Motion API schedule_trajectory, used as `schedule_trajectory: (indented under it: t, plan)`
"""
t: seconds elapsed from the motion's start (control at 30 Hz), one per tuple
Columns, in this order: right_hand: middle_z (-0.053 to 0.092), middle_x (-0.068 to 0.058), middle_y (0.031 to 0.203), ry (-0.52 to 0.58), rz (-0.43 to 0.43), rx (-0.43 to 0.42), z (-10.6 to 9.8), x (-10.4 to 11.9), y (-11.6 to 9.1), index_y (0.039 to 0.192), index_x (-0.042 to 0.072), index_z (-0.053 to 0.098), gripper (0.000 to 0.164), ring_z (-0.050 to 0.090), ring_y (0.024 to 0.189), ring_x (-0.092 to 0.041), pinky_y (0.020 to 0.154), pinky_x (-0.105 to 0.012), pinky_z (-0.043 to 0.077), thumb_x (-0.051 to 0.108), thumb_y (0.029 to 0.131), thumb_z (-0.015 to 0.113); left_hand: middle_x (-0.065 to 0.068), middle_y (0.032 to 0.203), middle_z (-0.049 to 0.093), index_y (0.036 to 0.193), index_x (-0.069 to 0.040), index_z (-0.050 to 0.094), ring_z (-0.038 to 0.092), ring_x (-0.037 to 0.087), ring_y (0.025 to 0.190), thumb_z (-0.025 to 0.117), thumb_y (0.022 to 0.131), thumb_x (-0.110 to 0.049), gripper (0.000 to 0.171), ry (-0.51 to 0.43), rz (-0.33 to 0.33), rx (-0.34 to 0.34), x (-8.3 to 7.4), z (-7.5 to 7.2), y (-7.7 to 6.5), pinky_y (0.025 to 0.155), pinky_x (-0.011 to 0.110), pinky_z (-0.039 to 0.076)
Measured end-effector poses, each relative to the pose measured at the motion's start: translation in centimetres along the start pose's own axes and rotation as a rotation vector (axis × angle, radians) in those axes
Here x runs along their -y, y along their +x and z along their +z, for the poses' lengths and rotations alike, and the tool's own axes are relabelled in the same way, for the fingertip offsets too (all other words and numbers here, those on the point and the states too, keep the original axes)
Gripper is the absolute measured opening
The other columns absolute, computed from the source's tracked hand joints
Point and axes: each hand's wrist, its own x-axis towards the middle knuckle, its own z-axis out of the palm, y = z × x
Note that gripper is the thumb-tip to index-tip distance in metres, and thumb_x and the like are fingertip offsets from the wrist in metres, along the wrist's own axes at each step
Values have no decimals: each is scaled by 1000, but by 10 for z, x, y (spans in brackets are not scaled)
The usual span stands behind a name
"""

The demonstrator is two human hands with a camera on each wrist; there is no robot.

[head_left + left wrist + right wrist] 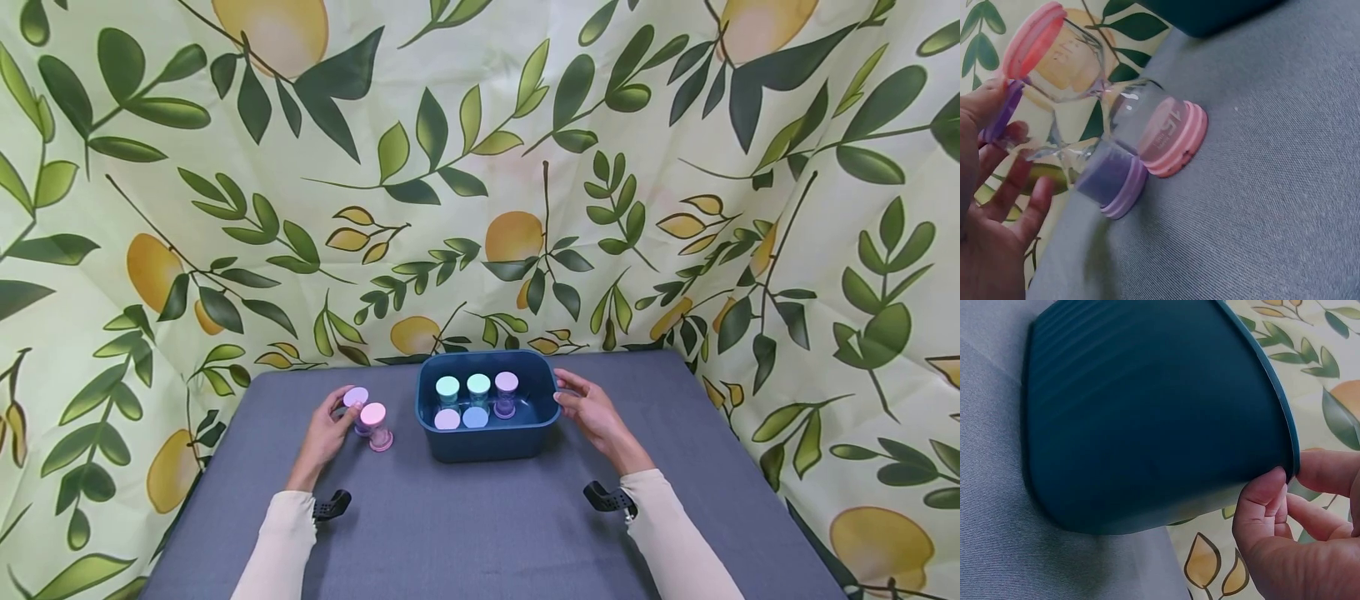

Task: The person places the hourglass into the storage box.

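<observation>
My left hand (327,435) grips a purple sand timer (356,397) by its upper end, thumb on the cap and fingers around its far side. A pink sand timer (381,439) stands right beside it, to the left of a dark blue bin (480,450). In the left wrist view, the purple base (1125,195) and pink base (1179,144) are close together at the table cloth. My right hand (595,410) pinches the bin's right rim between thumb and fingers, as the right wrist view shows. Several sand timers stand inside the bin, including a mint one (447,387) and a lilac one (506,382).
Two front timers in the bin, one with a blue cap (476,417), are partly hidden by its front wall. A grey cloth (465,533) covers the table. Patterned fabric (465,275) hangs behind and along both sides.
</observation>
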Motion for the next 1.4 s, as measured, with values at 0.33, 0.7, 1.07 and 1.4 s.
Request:
schedule_trajectory:
  t: [0.33,0.7,1.07,1.4]
  plan:
    - [43,-13,133,-1,-3,-2,1,-1,0,148,10,41,53,53,99,-17,77,-20,51,5,97,55,27,123,60,134,1,53,55,30,111,70,90,-11,48,115,31,-107,12,-2,3,85,15,50]
    - [44,-12,132,10,-6,0,1,-1,-1,148,9,41,52,52,105,-22,77,-20,51,4,98,54,31,132,56,133,6,48,52,42,127,70,89,-6,50,110,3,-78,11,-6,1,102,50,45]
    - [42,-14,136,-1,-5,2,-1,-3,0,149,10,41,52,50,110,-24,80,-19,51,5,98,54,27,131,56,132,3,49,50,34,125,72,88,-9,52,88,-45,-98,-5,-20,-4,83,6,41]
    - [44,-12,132,12,-11,1,0,-2,0,147,9,42,52,51,104,-19,80,-20,50,4,97,54,20,127,56,131,2,50,49,23,119,73,86,-11,52,30,-58,-190,-31,-34,-9,80,0,40]
